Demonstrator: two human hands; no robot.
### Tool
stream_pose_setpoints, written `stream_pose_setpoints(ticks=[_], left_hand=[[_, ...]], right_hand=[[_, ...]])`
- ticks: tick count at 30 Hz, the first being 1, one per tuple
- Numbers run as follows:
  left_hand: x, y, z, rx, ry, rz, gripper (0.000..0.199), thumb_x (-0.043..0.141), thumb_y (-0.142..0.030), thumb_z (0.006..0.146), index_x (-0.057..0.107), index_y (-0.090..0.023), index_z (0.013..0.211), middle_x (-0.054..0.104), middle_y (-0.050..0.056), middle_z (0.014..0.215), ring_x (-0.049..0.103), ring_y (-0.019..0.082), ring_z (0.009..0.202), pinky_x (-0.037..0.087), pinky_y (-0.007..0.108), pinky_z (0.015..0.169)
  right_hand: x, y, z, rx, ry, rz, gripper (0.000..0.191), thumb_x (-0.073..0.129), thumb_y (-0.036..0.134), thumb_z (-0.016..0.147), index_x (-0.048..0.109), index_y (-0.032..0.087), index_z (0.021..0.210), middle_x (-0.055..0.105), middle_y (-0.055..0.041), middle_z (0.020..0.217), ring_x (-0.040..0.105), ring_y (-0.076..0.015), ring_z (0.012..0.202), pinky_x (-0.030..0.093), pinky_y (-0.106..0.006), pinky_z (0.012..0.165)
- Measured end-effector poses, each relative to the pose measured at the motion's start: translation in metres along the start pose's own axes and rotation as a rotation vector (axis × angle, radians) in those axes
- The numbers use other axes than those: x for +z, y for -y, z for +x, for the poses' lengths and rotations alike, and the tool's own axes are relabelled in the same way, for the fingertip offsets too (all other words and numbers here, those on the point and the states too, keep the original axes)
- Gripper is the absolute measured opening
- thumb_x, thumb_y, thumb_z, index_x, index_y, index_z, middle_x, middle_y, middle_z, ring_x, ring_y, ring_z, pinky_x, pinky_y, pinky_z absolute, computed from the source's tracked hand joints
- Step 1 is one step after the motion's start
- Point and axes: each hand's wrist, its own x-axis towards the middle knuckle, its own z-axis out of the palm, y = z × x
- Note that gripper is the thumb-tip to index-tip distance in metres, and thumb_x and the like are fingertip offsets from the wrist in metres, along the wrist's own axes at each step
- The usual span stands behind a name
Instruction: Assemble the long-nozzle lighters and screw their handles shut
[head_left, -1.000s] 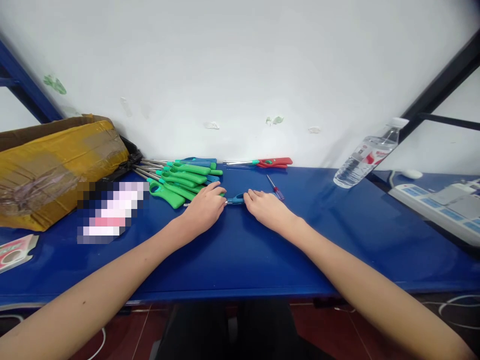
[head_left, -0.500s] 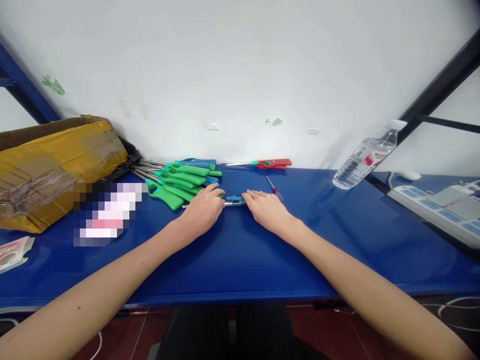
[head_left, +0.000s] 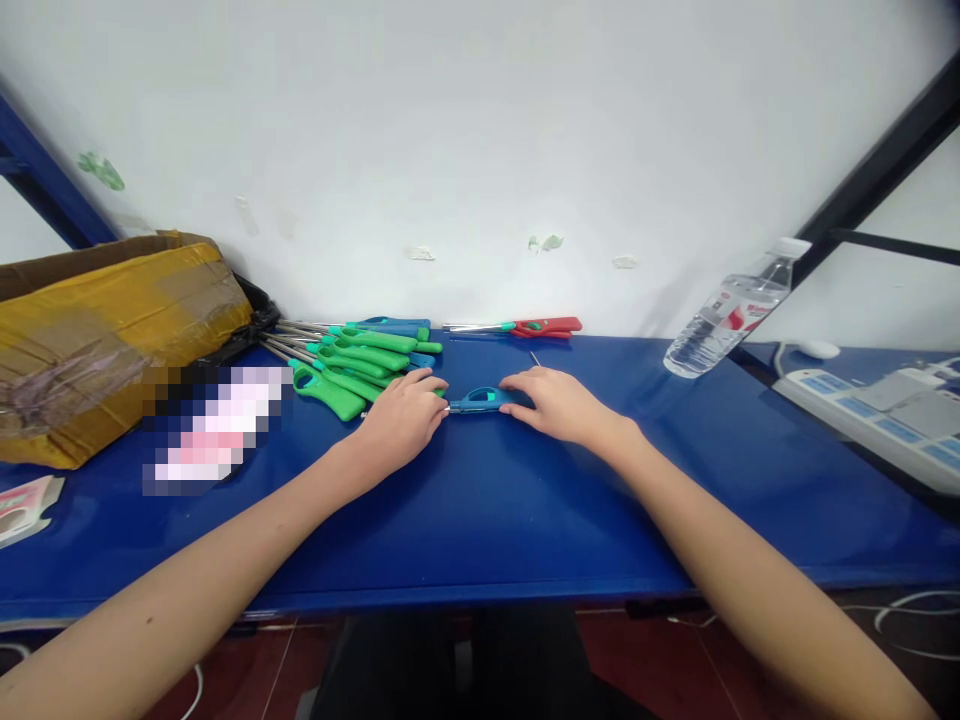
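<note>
A blue long-nosed lighter lies level just above or on the blue tabletop, between my two hands. My left hand is closed around its metal tube, which is mostly hidden under the fingers. At the handle's end, my right hand pinches it between thumb and fingers. Left of my left hand is a pile of green lighters, with a few blue ones among them, their metal tubes pointing left. A screwdriver shows only its shaft tip behind my right hand.
Red lighters lie against the wall. A taped cardboard box stands at the left, with a blurred-out patch beside it. On the right, a tilted water bottle leans near a white power strip.
My right hand has shifted right along the lighter toward its handle end, uncovering the blue body and covering most of the screwdriver. My left hand has stayed in place.
</note>
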Motion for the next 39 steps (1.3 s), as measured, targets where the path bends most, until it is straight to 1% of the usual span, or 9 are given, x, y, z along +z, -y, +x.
stream_pose_setpoints(ticks=[7, 9, 12, 18, 24, 28, 33, 37, 39], left_hand=[[0.000, 0.001, 0.000, 0.000, 0.008, -0.005, 0.028, 0.049, -0.018, 0.097, 0.077, -0.014, 0.102, 0.066, 0.010, 0.127, 0.049, 0.033, 0.132, 0.044, 0.047, 0.110], [0.000, 0.001, 0.000, 0.001, 0.014, -0.001, 0.029, 0.049, -0.018, 0.097, 0.077, -0.015, 0.102, 0.066, 0.009, 0.128, 0.049, 0.033, 0.132, 0.044, 0.047, 0.109], [-0.001, 0.001, 0.000, 0.003, 0.013, -0.006, 0.030, 0.048, -0.018, 0.097, 0.077, -0.015, 0.103, 0.066, 0.010, 0.128, 0.048, 0.033, 0.132, 0.045, 0.048, 0.109], [0.001, 0.000, -0.001, 0.018, -0.005, -0.016, 0.032, 0.046, -0.019, 0.097, 0.077, -0.014, 0.102, 0.067, 0.011, 0.126, 0.050, 0.033, 0.130, 0.045, 0.049, 0.108], [0.000, 0.000, -0.001, 0.006, 0.002, -0.009, 0.032, 0.045, -0.018, 0.097, 0.076, -0.013, 0.101, 0.066, 0.011, 0.127, 0.049, 0.033, 0.131, 0.044, 0.047, 0.108], [-0.001, -0.001, -0.001, 0.001, 0.016, 0.000, 0.033, 0.044, -0.018, 0.097, 0.076, -0.014, 0.101, 0.066, 0.011, 0.128, 0.048, 0.033, 0.131, 0.044, 0.047, 0.108], [-0.002, -0.002, -0.002, 0.001, 0.023, 0.006, 0.031, 0.046, -0.019, 0.097, 0.076, -0.015, 0.102, 0.066, 0.010, 0.128, 0.049, 0.032, 0.131, 0.045, 0.047, 0.107], [-0.001, -0.001, -0.001, 0.007, 0.016, 0.004, 0.032, 0.045, -0.021, 0.098, 0.076, -0.015, 0.102, 0.066, 0.010, 0.128, 0.050, 0.032, 0.130, 0.046, 0.047, 0.106], [-0.001, 0.000, -0.001, 0.014, 0.011, -0.001, 0.033, 0.045, -0.021, 0.098, 0.076, -0.015, 0.102, 0.066, 0.011, 0.128, 0.050, 0.032, 0.130, 0.046, 0.048, 0.106]], right_hand=[[-0.007, 0.007, 0.000, -0.029, 0.018, -0.009, 0.030, 0.049, 0.032, 0.100, 0.069, 0.017, 0.116, 0.075, -0.0100, 0.110, 0.068, -0.0255, 0.100, 0.051, -0.036, 0.084], [-0.007, 0.007, 0.000, -0.016, 0.015, -0.012, 0.031, 0.048, 0.030, 0.100, 0.070, 0.017, 0.118, 0.075, -0.0103, 0.110, 0.069, -0.0251, 0.099, 0.051, -0.035, 0.083], [-0.004, 0.007, 0.001, 0.001, -0.008, -0.023, 0.032, 0.048, 0.028, 0.100, 0.069, 0.016, 0.121, 0.074, -0.0121, 0.113, 0.069, -0.0261, 0.101, 0.052, -0.036, 0.084], [-0.001, 0.007, 0.001, -0.020, -0.026, -0.037, 0.031, 0.044, 0.028, 0.101, 0.072, 0.018, 0.112, 0.075, -0.0120, 0.111, 0.070, -0.0257, 0.101, 0.052, -0.036, 0.087], [-0.001, 0.005, 0.001, 0.035, -0.028, 0.023, 0.033, 0.044, 0.030, 0.101, 0.072, 0.019, 0.115, 0.076, -0.0102, 0.108, 0.070, -0.0247, 0.102, 0.052, -0.036, 0.090], [-0.001, 0.004, 0.001, 0.077, -0.038, 0.067, 0.034, 0.046, 0.032, 0.100, 0.072, 0.020, 0.118, 0.076, -0.0094, 0.113, 0.070, -0.0257, 0.105, 0.052, -0.037, 0.093], [-0.003, 0.001, 0.000, 0.026, -0.025, 0.093, 0.034, 0.050, 0.032, 0.098, 0.069, 0.018, 0.123, 0.073, -0.0097, 0.118, 0.068, -0.0278, 0.109, 0.051, -0.043, 0.096], [-0.008, -0.011, -0.003, -0.043, 0.009, 0.141, 0.040, 0.063, 0.033, 0.090, 0.066, 0.018, 0.127, 0.069, -0.0116, 0.125, 0.064, -0.0282, 0.115, 0.049, -0.044, 0.100], [-0.012, -0.018, -0.005, -0.028, 0.041, 0.131, 0.044, 0.069, 0.033, 0.085, 0.067, 0.017, 0.126, 0.070, -0.0120, 0.124, 0.064, -0.0292, 0.114, 0.049, -0.043, 0.099]])
